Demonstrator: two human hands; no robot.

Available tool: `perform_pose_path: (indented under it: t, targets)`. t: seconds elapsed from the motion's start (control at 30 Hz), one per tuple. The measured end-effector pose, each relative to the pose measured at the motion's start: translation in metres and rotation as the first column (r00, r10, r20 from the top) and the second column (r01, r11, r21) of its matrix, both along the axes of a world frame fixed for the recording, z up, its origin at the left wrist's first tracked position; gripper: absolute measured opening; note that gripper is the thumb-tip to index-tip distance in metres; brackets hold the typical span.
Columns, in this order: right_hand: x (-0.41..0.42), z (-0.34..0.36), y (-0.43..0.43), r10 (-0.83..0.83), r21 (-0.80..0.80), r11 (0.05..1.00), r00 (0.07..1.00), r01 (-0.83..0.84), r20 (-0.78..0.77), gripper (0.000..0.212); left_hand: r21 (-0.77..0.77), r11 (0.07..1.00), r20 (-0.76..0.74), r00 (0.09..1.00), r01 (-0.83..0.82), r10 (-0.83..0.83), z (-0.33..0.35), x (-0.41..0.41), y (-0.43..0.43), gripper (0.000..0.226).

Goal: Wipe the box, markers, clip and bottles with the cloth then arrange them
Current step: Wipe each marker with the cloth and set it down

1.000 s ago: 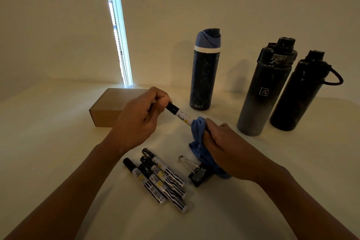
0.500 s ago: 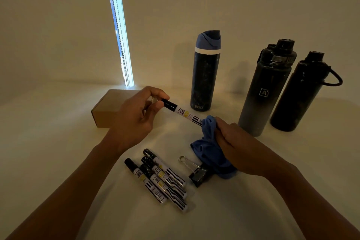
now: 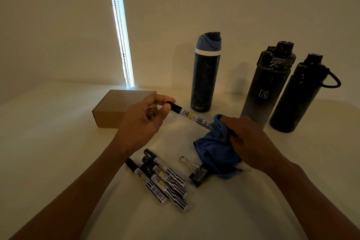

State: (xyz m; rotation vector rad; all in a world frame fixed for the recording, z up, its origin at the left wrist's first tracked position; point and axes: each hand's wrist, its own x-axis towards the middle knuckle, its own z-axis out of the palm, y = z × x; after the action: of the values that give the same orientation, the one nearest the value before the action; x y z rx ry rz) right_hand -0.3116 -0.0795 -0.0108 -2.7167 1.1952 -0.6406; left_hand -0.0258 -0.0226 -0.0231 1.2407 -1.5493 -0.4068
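I saw blue cloth (image 3: 216, 150), brown box (image 3: 116, 108), black-capped white striped markers (image 3: 161, 179), black bottles (image 3: 303, 93), one blue-lidded (image 3: 206, 72).

Left hand (image 3: 143, 122) pinches (fingertips only), right hand (image 3: 251, 142) curled tight, both forearms outstretched.

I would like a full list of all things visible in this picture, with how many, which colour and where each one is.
held marker: 1, black cap, white label, in the air between both hands
markers on table: 4, black and white, lying together, near centre
binder clip: 1, black with silver handles, right of the markers, partly under the cloth
cloth: 1, blue, bunched round the held marker's end
box: 1, brown cardboard, closed, left rear
bottles: 3, dark, upright at the rear; the left one has a blue lid
table: 1, pale
left hand: pinches the marker's cap
right hand: grips the cloth
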Motion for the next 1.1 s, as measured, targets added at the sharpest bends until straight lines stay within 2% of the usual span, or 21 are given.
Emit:
perform_pose_path:
  t: [0.17, 0.3, 0.4, 0.5, 0.57, 0.63, 0.7, 0.77, 0.93, 1.1]
  targets:
    - [-0.003, -0.002, -0.002, 0.087, -0.024, 0.996, 0.993, -0.085, 0.08, 0.034, 0.044, 0.998, 0.089, 0.995, -0.04, 0.036, 0.002, 0.006, 0.001, 0.015]
    - [-0.001, -0.002, -0.001, 0.006, -0.083, 0.997, 0.993, 0.004, 0.115, 0.022, 0.083, 0.995, 0.128, 0.991, -0.054, 0.043, 0.001, 0.013, 0.0, 0.01]
    - [0.004, -0.013, -0.008, -0.093, -0.028, 0.995, 0.992, 0.096, 0.089, 0.015, 0.109, 0.993, 0.085, 0.995, -0.053, 0.044, 0.001, 0.023, 0.002, 0.011]
    - [0.008, -0.016, -0.003, -0.091, 0.018, 0.996, 0.985, 0.09, 0.147, 0.008, 0.14, 0.985, 0.099, 0.991, -0.104, 0.09, -0.004, 0.043, 0.006, 0.012]
    - [0.009, -0.015, 0.002, -0.088, -0.043, 0.994, 0.982, 0.096, 0.166, 0.01, 0.165, 0.977, 0.121, 0.986, -0.132, 0.112, -0.01, 0.056, 0.011, 0.015]
    - [0.011, -0.013, 0.005, -0.082, -0.081, 0.992, 0.983, 0.097, 0.164, 0.006, 0.157, 0.978, 0.177, 0.978, -0.14, 0.112, -0.016, 0.066, 0.017, 0.016]
    - [0.013, -0.012, 0.007, -0.053, -0.039, 0.997, 0.979, 0.062, 0.197, 0.007, 0.137, 0.978, 0.257, 0.959, -0.159, 0.12, -0.02, 0.074, 0.022, 0.014]
    - [0.014, -0.014, 0.008, -0.063, -0.08, 0.994, 0.987, 0.076, 0.15, 0.005, 0.139, 0.976, 0.289, 0.949, -0.167, 0.122, -0.021, 0.082, 0.024, 0.012]
    - [0.014, -0.013, 0.011, -0.077, -0.112, 0.99, 0.989, 0.091, 0.125, 0.005, 0.261, 0.938, 0.414, 0.904, -0.229, 0.106, -0.022, 0.102, 0.026, 0.021]
    - [0.016, -0.017, 0.008, -0.065, -0.118, 0.99, 0.987, 0.083, 0.15, 0.009, 0.261, 0.902, 0.481, 0.857, -0.343, 0.187, -0.02, 0.106, 0.024, 0.025]
